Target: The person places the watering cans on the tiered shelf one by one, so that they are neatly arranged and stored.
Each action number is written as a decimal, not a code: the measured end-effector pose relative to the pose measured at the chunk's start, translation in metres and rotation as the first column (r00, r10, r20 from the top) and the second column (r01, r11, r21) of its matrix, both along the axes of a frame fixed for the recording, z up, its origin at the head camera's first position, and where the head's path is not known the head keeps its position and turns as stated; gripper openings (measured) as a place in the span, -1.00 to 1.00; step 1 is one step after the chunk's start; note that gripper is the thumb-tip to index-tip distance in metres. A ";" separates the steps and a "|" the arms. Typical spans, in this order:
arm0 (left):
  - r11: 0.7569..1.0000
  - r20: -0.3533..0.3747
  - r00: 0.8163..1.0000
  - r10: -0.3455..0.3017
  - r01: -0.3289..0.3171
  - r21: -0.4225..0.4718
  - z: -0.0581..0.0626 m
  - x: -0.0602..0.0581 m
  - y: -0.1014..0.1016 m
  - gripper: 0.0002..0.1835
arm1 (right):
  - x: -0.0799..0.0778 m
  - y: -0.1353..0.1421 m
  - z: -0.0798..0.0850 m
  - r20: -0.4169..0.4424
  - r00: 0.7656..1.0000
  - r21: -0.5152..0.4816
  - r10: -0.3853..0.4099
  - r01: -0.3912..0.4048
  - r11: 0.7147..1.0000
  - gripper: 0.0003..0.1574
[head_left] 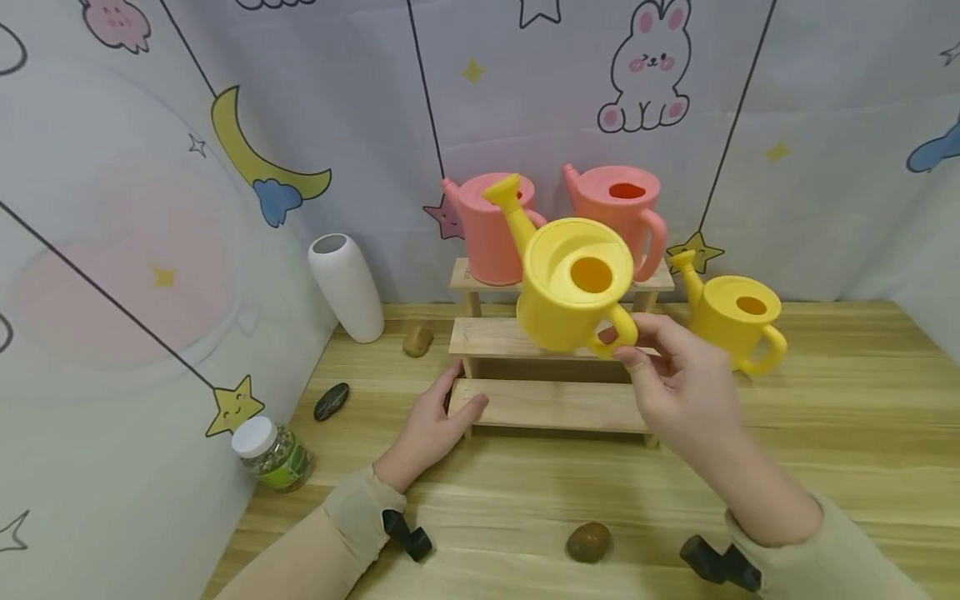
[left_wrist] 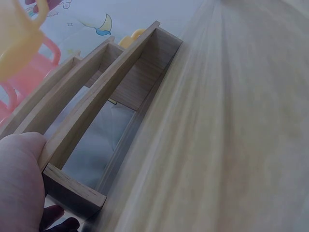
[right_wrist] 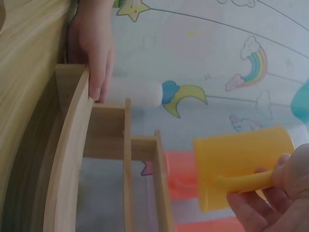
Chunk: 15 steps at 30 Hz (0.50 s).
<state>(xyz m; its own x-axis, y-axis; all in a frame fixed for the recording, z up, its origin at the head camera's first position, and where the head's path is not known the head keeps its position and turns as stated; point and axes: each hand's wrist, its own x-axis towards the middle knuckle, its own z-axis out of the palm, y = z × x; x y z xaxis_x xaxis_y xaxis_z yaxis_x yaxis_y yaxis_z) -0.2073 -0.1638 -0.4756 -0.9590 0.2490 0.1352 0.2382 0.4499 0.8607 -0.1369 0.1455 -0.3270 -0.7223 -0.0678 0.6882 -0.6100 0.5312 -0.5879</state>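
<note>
My right hand (head_left: 686, 383) pinches the handle of a yellow watering can (head_left: 573, 287), which is held up in front of the wooden tiered stand (head_left: 555, 404), its spout tilted up and left. In the right wrist view the thumb and fingers (right_wrist: 248, 208) close round that handle. My left hand (head_left: 431, 425) grips the left end of the stand's lowest step, thumb on top and fingers at the side. On the top step stand two pink watering cans, a left one (head_left: 491, 242) partly hidden by the yellow can and a right one (head_left: 615, 200).
A second yellow watering can (head_left: 731, 321) stands right of the stand. Leftward are a white vase (head_left: 348, 292), a brown stone (head_left: 417, 341), a black stone (head_left: 332, 402) and a white-lidded jar (head_left: 273, 457). Another brown stone (head_left: 589, 542) lies near the front.
</note>
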 end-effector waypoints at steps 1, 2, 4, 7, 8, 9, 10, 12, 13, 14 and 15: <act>1.000 0.001 1.000 0.001 -0.001 -0.002 0.000 0.000 0.000 -0.16 | -0.002 -0.003 0.000 -0.006 1.000 0.007 0.012 -0.012 1.000 -0.67; 1.000 -0.001 1.000 0.001 -0.001 -0.007 0.000 0.000 0.000 -0.16 | -0.005 -0.005 0.000 -0.012 1.000 0.020 0.018 -0.017 1.000 -0.67; 1.000 -0.003 1.000 0.001 -0.001 -0.014 0.000 0.000 0.000 -0.16 | -0.010 -0.009 0.001 -0.011 1.000 0.040 0.022 -0.022 0.999 -0.68; 1.000 -0.003 1.000 0.002 -0.002 -0.026 0.001 0.000 0.000 -0.13 | -0.017 -0.016 0.001 0.027 0.999 0.064 0.025 -0.027 0.998 -0.71; 0.999 -0.003 1.000 0.006 -0.006 -0.032 0.001 0.000 0.000 -0.12 | -0.019 -0.018 0.001 0.052 0.998 0.068 0.027 -0.030 0.997 -0.71; 0.999 -0.001 1.000 0.008 -0.008 -0.036 0.001 0.000 -0.001 -0.11 | -0.021 -0.019 0.001 0.079 0.996 0.068 0.032 -0.038 0.997 -0.71; 0.999 0.000 1.000 0.011 -0.011 -0.040 0.001 0.000 -0.001 -0.10 | -0.024 -0.021 0.001 0.108 0.993 0.066 0.039 -0.046 0.997 -0.72; 0.999 0.004 1.000 0.017 -0.016 -0.048 0.001 0.000 -0.001 -0.08 | -0.028 -0.024 0.000 0.173 0.984 0.062 0.052 -0.063 0.996 -0.72; 0.999 0.007 1.000 0.018 -0.018 -0.049 0.001 0.000 -0.001 -0.07 | -0.030 -0.025 0.000 0.206 0.977 0.056 0.060 -0.073 0.996 -0.72; 0.998 0.006 1.000 0.019 -0.019 -0.052 0.001 0.000 -0.001 -0.07 | -0.032 -0.026 -0.001 0.228 0.971 0.052 0.067 -0.081 0.995 -0.72; 0.999 0.006 1.000 0.019 -0.019 -0.051 0.001 0.000 -0.001 -0.08 | -0.033 -0.027 -0.002 0.250 0.966 0.050 0.070 -0.085 0.995 -0.72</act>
<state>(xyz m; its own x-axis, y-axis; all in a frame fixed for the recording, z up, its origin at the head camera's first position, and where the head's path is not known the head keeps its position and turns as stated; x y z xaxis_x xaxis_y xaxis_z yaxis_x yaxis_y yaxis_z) -0.2069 -0.1651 -0.4748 -0.9644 0.2373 0.1163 0.2236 0.4979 0.8379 -0.1701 0.1184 -0.3286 -0.8605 -0.1659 0.4817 -0.4903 0.5263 -0.6947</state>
